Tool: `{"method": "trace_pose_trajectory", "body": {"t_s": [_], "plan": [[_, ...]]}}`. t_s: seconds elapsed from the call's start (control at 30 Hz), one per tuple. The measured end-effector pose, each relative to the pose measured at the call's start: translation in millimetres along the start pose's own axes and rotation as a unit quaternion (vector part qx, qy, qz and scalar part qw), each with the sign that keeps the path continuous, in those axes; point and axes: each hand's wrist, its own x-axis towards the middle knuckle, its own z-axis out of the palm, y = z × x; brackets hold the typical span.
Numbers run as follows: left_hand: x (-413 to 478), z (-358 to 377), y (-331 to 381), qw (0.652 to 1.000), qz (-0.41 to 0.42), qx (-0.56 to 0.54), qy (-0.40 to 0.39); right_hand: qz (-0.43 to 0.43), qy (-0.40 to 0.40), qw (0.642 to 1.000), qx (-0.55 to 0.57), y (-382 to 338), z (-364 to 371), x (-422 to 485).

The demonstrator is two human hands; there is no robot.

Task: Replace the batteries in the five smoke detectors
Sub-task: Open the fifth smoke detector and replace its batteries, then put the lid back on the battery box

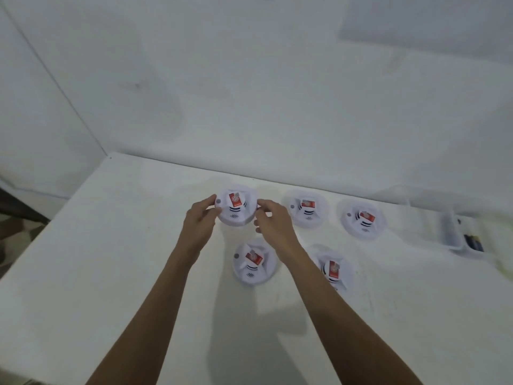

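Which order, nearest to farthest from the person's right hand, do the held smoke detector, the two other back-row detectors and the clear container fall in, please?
1. Held detector, touching the right hand, on its left.
2. Middle back-row detector, just to the hand's right.
3. Right back-row detector, further right.
4. Clear container, far right.

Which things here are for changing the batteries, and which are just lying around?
For the job: the smoke detector held by the left hand and right hand; four other smoke detectors; clear plastic box with dark items, likely batteries.
Just lying about: blurry dark thing off the table's left edge.
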Motion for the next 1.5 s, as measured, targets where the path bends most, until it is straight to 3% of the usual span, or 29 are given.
{"method": "trace_pose_trajectory", "body": {"t_s": [0.23, 0.6, 0.8, 0.93, 1.2, 1.5], "plan": [[37.3, -5.3, -20.4, 0.999, -0.026, 0.014, -0.035, 0.063, -0.045, 0.996, -0.054, 5.0, 20.8, 36.3], [37.3, -3.5, -31.7, 0.998, -0.028, 0.001, -0.062, 0.083, -0.042, 0.995, 0.024, 7.5, 19.3, 31.8], [26.0, 7.9, -27.9, 0.997, 0.003, 0.071, 0.019, 0.060, -0.018, 0.997, 0.054, 18.1, -5.0, 17.1], [6.5, 34.8, -4.5, 0.995, 0.065, 0.063, 0.050, 0.035, 0.009, 0.997, 0.075, 20.2, -47.3, 0.4], [-38.4, 140.0, 34.2, 0.991, 0.122, 0.037, -0.044, 0.010, 0.094, 0.990, 0.107, 51.0, -178.6, -40.5], [-89.0, 301.0, 49.8, 0.992, 0.085, 0.030, -0.089, -0.024, 0.240, 0.970, 0.024, 113.5, -364.7, -74.4]]}}
